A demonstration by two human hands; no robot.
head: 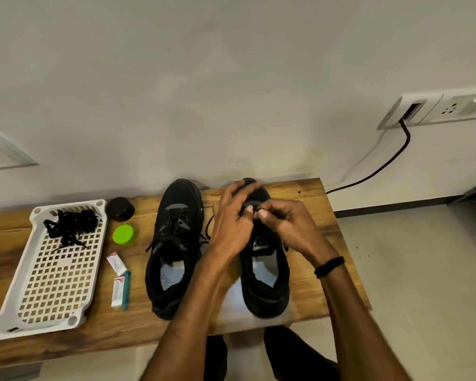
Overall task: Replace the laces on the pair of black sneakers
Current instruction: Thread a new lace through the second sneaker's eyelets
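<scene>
2 black fabric sneakers stand side by side on the brown wood-grain surface (319, 215), toes toward the pale wall. the left black sneaker (173, 243) is laced, with loose ends hanging near its opening. the right black sneaker (265, 273) sits just beside it under both hands. the left hand (228, 224) reaches across its toe, fingers spread and curved over the front and the thumb pressed against the upper, so it grips the shoe. the right hand (286, 224), a black band (329, 266) on its wrist, has its fingers curled in, thumb and fingertip pinching a thin black lace (207, 225) near the front eyelets; a loop of that lace shows between the 2 shoes. well to the left lies a white perforated plastic tray (58, 284), with a tangled bundle of black laces (70, 226) at its far end. between tray and shoes are a round black jar (120, 209), a round green lid (123, 234) and 2 small white printed boxes (116, 264). a dark cable (382, 166) runs from a white wall socket plate (423, 108).
</scene>
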